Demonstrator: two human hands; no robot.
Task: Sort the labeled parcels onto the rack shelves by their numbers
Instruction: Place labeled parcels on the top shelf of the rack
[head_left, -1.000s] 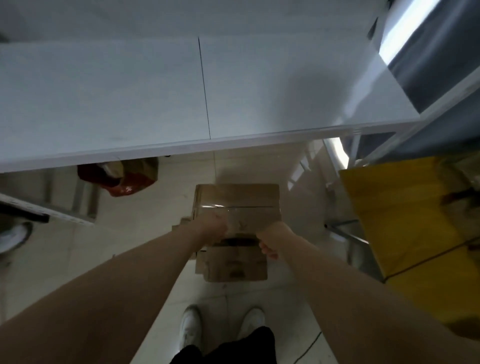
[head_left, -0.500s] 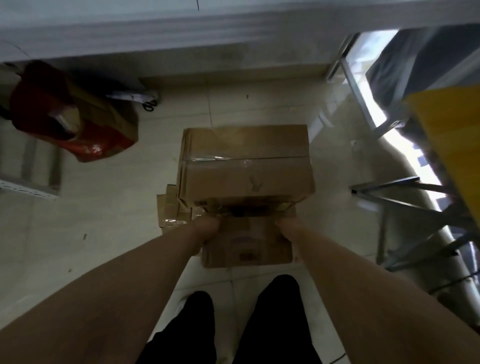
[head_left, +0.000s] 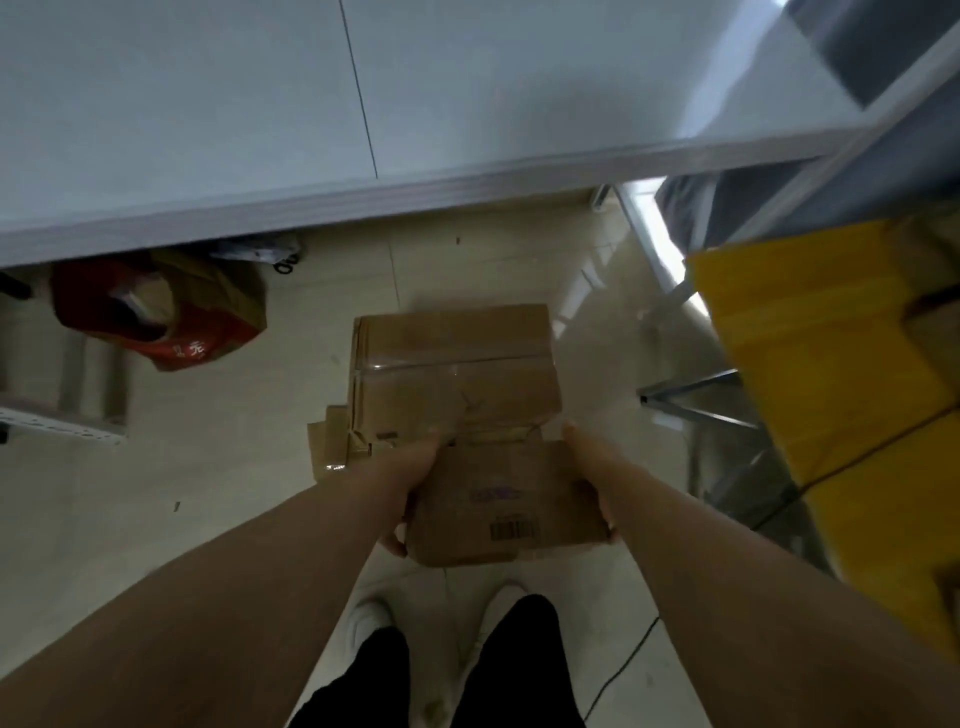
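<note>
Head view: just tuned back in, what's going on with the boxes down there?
A person stands beside the white table, reaching down toward the floor. The left hand and right hand grip the small barcoded box by its sides, fingers curled under it. The larger taped box sits just beyond it. No number label is readable from here.

Centre frame: left hand (head_left: 415, 480) and right hand (head_left: 589, 467) grip the small parcel (head_left: 501, 512) by opposite sides, barcode side up. A larger taped box (head_left: 452, 374) lies immediately above it in frame. White tabletop (head_left: 208, 114) spans the upper frame. Red bag (head_left: 171, 322) at centre left.
</note>
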